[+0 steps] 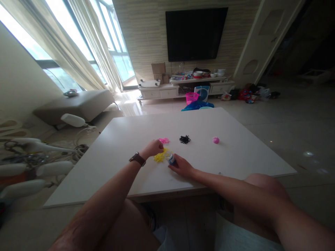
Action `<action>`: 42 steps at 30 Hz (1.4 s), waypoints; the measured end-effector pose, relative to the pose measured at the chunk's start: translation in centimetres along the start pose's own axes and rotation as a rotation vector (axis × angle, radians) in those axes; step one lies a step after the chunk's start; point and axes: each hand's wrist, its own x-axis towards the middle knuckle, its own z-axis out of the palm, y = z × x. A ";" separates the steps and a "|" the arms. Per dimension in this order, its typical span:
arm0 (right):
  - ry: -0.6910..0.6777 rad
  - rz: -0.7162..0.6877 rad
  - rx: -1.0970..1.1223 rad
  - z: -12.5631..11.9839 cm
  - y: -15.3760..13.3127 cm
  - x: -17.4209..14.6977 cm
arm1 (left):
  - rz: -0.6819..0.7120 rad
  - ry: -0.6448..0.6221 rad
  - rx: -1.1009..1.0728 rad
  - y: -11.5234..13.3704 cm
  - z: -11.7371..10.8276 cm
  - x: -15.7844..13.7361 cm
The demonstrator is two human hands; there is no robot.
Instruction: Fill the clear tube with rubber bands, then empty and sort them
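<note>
My right hand [183, 166] is wrapped round a small clear jar [171, 159] with a blue label, its mouth tipped toward the yellow pile. Just left of the jar, my left hand [153, 148] is closed in a pinch above that pile; what its fingers hold, if anything, is too small to make out. The heap of small yellow pieces [158, 158] lies on the white table [125, 139], partly behind my left hand and the jar. Behind that hand sits a small pink heap [164, 140]. A pile of black link-like pieces [185, 139] lies farther right.
A pink lump [215, 140] rests on the table's right side, and a small clear item [220, 173] lies near the front edge. Beyond the far edge stand a pink basket [192, 98] and a low cabinet [157, 92]. White lamp-like parts [73, 120] crowd the left side.
</note>
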 end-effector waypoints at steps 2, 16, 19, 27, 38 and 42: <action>0.053 0.008 -0.045 -0.4 0.4 0.3 | -0.005 0.006 -0.015 0.2 -0.3 -0.4; 0.164 0.041 -0.196 -1.4 2.1 1.0 | 0.003 0.046 -0.071 0.7 -2.1 -1.9; 0.183 0.050 -0.238 -1.3 2.0 1.1 | 0.021 0.069 -0.081 1.5 -2.4 -2.2; 0.172 0.029 -0.328 -0.9 2.2 1.2 | 0.088 0.085 -0.078 3.1 -2.6 -2.8; 0.155 0.010 -0.344 -1.0 2.0 1.2 | 0.168 0.109 -0.009 3.4 -1.3 -2.3; 0.161 0.015 -0.346 -0.9 2.1 1.2 | 0.127 0.127 -0.043 3.7 -1.3 -2.5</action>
